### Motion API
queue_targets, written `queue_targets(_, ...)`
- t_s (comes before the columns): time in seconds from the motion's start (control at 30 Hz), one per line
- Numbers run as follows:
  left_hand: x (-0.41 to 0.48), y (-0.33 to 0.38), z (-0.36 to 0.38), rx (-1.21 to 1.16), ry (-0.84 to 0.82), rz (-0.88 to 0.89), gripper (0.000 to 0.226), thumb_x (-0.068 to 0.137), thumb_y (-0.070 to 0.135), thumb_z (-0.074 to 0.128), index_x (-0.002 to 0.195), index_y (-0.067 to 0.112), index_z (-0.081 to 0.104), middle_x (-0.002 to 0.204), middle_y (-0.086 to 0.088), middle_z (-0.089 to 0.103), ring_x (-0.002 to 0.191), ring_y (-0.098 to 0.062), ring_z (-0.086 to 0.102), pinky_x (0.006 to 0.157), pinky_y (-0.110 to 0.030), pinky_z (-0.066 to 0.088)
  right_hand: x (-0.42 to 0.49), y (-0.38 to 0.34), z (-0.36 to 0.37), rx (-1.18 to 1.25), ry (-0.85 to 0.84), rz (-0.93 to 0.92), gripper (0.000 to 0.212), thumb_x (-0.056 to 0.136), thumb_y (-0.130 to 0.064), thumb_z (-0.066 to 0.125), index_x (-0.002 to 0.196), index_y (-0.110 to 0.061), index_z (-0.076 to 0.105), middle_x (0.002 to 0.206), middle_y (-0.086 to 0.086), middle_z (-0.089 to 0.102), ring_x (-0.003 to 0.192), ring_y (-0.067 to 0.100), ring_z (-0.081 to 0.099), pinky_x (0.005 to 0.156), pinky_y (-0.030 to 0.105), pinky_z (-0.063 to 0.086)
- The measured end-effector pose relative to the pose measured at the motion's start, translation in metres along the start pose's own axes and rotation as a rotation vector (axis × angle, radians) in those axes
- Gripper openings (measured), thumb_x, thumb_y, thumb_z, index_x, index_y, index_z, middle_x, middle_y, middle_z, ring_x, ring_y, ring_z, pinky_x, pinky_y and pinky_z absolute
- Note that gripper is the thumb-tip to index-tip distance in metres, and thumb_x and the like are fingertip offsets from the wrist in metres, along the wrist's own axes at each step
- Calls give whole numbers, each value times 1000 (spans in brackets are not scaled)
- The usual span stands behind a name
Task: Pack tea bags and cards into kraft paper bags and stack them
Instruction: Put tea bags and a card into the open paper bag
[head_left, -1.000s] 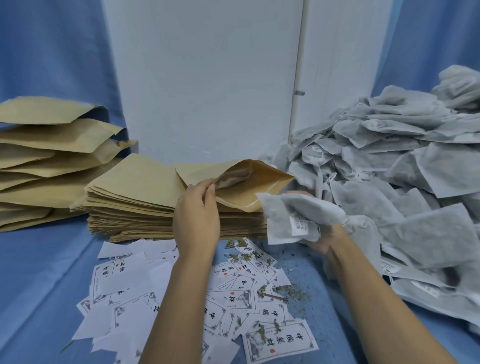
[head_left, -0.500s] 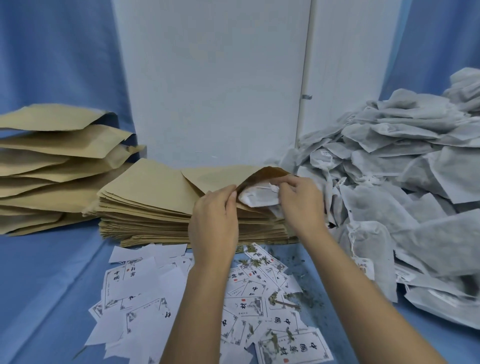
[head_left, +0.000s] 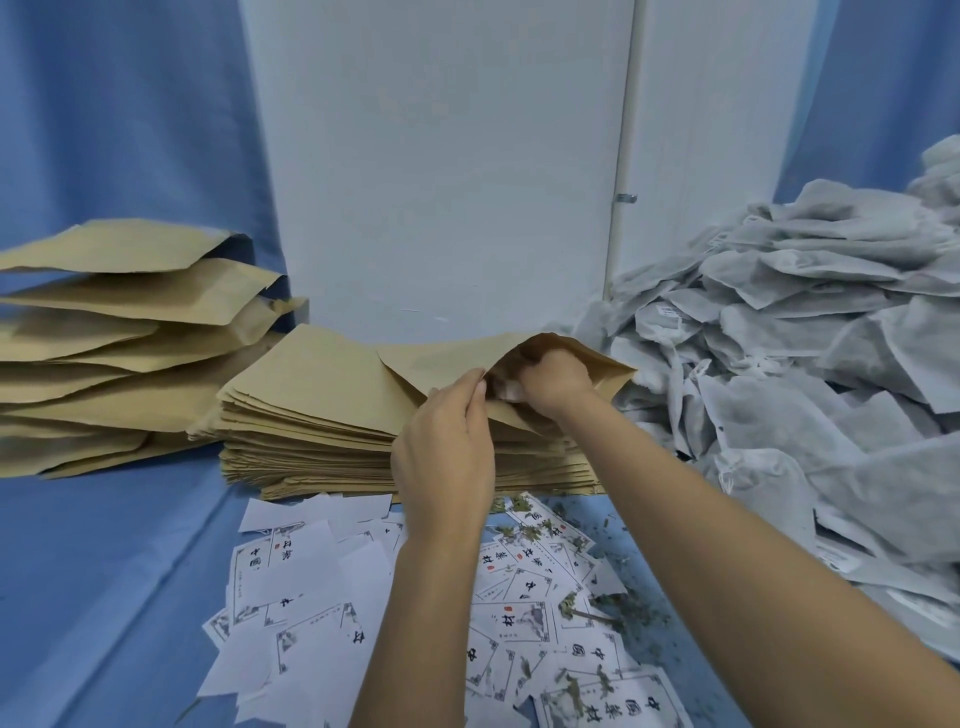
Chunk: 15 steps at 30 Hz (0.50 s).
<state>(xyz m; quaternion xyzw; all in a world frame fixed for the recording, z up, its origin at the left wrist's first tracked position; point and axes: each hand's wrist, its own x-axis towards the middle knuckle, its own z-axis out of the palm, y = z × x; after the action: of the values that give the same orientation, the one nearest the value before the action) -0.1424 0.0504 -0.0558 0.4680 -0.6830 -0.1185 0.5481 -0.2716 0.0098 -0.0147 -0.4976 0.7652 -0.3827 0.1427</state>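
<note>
A flat stack of empty kraft paper bags (head_left: 322, 431) lies in the middle. The top kraft bag (head_left: 441, 358) is held open at its mouth. My left hand (head_left: 447, 441) pinches the near lip of that mouth. My right hand (head_left: 550, 384) reaches inside the mouth, fingers curled; the tea bag it carried is hidden inside. A big heap of grey-white tea bags (head_left: 810, 374) fills the right side. Printed white cards (head_left: 332, 597) lie scattered on the blue cloth in front.
A pile of filled kraft bags (head_left: 114, 343) is stacked at the left. Loose tea leaf bits (head_left: 618, 608) litter the cards and cloth. A white wall panel (head_left: 441, 171) stands behind, with blue curtain on both sides.
My right hand brought a tea bag from the heap to the open bag mouth and has pushed it inside, out of sight. My left hand stayed on the bag's lip.
</note>
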Motion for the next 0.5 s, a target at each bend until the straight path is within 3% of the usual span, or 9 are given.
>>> queue_targets(0.1,1,-1,-1,-17,-18,-32,30,100,31,44,120,29,64,108,6,69,97,-15,61,68,-24,39,-8,5,-3,-98,-20,-90,30,97,-26,40,96,-4,60,103,17,63,86,29,53,70,31,37)
queue_targets(0.2,0,0,0,-47,-90,-57,30,100,33,42,121,33,63,108,8,67,95,-13,59,66,-26,39,-23,12,-4,-420,304,-215,30,95,-37,39,81,-15,55,88,10,61,71,27,49,59,31,32)
queue_targets(0.3,-1,2,1,-36,-118,-44,30,100,34,42,122,34,62,107,8,67,95,-12,59,65,-25,38,-38,18,-9,-526,481,-260,33,94,-39,41,93,-15,63,96,9,59,78,29,57,59,31,32)
queue_targets(0.37,-1,3,2,-36,-115,-31,30,100,32,42,122,32,62,110,7,68,99,-13,59,67,-26,41,-44,24,-9,-465,454,-336,29,91,-35,46,102,-15,63,103,9,57,85,32,59,63,32,37)
queue_targets(0.5,-1,2,4,-33,-120,-8,31,101,31,41,124,29,62,109,2,68,97,-19,61,73,-30,45,-43,23,-9,-403,191,-444,26,85,-15,52,106,-16,67,102,7,63,95,31,59,68,30,40)
